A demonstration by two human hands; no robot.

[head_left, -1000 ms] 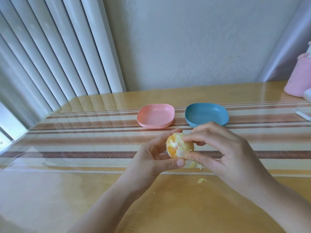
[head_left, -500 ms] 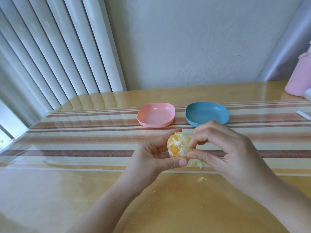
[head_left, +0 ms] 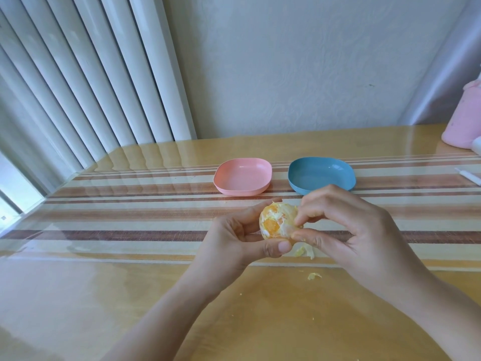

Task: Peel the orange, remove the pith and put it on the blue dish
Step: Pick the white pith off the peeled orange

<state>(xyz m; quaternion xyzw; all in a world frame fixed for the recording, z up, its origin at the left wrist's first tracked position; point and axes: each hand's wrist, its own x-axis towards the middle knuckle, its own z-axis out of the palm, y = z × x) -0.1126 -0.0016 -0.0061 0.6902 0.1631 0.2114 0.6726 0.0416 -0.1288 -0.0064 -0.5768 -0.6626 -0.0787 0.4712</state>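
A peeled orange point(head_left: 276, 222) with white pith patches is held above the striped table. My left hand point(head_left: 234, 238) grips it from the left, thumb underneath. My right hand point(head_left: 346, 230) pinches at the fruit's right side with thumb and forefinger. The blue dish point(head_left: 321, 174) stands empty on the table just beyond my right hand. Pith scraps point(head_left: 304, 250) lie on the table below the fruit, and a smaller bit point(head_left: 314, 276) lies nearer me.
A pink dish point(head_left: 243, 175), also empty, stands left of the blue one. A pink container point(head_left: 463, 121) stands at the far right edge, with a white stick point(head_left: 468, 175) near it. Vertical blinds hang on the left, a wall rises behind the table.
My right fingers have shifted a little on the orange's right side, closing into a tighter pinch. The fruit has stayed in my left hand at about the same spot.
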